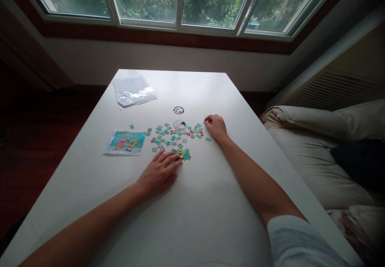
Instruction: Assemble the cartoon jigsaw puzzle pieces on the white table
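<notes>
My left hand [161, 170] lies with its fingers stretched out, and its fingertips touch the lower left of a small joined section of jigsaw puzzle [184, 153] with a yellow cartoon figure on teal. Part of that section is hidden under the fingers. To the right of the loose pieces, my right hand [217, 127] is pinched near the tabletop on a small puzzle piece [204, 121], mostly covered by the fingertips. Loose puzzle pieces [168, 143] in teal, pink and grey are scattered between the hands. One teal piece [207, 139] lies just below my right hand.
A picture card [128, 143] with cartoon figures lies left of the pieces on the white table [192, 219]. Farther back are a clear plastic bag with papers [134, 91] and two round table fittings [178, 110]. A beige sofa [303, 154] borders the right side.
</notes>
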`<action>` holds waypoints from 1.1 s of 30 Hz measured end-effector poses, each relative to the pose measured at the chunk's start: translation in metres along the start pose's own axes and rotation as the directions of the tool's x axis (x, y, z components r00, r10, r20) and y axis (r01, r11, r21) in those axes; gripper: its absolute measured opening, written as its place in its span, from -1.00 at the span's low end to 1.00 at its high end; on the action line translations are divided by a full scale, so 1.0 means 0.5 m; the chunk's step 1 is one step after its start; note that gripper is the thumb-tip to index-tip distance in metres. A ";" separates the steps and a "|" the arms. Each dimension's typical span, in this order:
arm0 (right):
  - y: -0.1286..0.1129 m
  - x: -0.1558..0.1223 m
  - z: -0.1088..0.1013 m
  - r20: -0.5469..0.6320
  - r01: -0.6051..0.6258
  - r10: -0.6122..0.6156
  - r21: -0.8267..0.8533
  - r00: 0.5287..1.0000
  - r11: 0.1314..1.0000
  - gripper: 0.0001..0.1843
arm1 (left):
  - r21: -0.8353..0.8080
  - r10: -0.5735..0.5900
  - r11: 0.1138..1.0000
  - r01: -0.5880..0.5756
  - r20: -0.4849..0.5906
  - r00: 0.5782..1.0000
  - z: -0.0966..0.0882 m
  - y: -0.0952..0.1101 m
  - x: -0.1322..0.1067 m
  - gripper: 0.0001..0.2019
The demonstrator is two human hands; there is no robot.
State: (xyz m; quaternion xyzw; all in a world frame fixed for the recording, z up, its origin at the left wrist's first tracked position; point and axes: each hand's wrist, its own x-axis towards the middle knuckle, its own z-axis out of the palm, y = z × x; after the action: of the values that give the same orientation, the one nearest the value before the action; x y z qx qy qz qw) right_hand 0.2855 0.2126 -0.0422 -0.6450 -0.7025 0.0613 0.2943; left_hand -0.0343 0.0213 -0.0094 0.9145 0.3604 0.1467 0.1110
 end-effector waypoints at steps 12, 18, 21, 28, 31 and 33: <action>-0.065 -0.032 0.001 -0.052 0.180 -0.177 0.071 0.983 0.981 -0.83 | -0.006 0.013 1.000 -0.013 -0.004 1.000 -0.001 -0.001 0.002 -0.60; -0.153 -0.079 -0.014 0.061 0.416 -0.424 0.106 0.904 0.903 -0.79 | 0.018 0.042 0.999 -0.041 -0.013 0.999 -0.005 0.004 0.002 -0.61; -0.191 -0.103 -0.013 0.176 0.580 -0.603 0.170 0.778 0.797 -0.77 | 0.017 0.094 0.995 -0.094 -0.010 0.995 -0.007 0.012 0.000 -0.63; -0.221 -0.127 0.006 0.254 0.604 -0.613 0.121 0.748 0.788 -0.79 | -0.011 0.162 0.987 -0.162 0.000 0.987 0.002 0.025 -0.001 -0.70; -0.220 -0.129 0.010 0.264 0.597 -0.600 0.100 0.756 0.796 -0.79 | -0.010 0.178 0.984 -0.178 0.002 0.984 0.002 0.026 0.000 -0.71; -0.222 -0.131 0.010 0.271 0.606 -0.602 0.079 0.751 0.791 -0.79 | -0.009 0.192 0.981 -0.192 0.005 0.981 0.001 0.027 0.000 -0.72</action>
State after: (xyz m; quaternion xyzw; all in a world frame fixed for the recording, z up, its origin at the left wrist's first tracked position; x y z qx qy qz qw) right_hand 0.1861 0.1346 -0.0167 -0.3700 -0.9080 0.0492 0.1904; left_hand -0.0257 0.0117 -0.0056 0.9449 0.2698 0.1555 0.1011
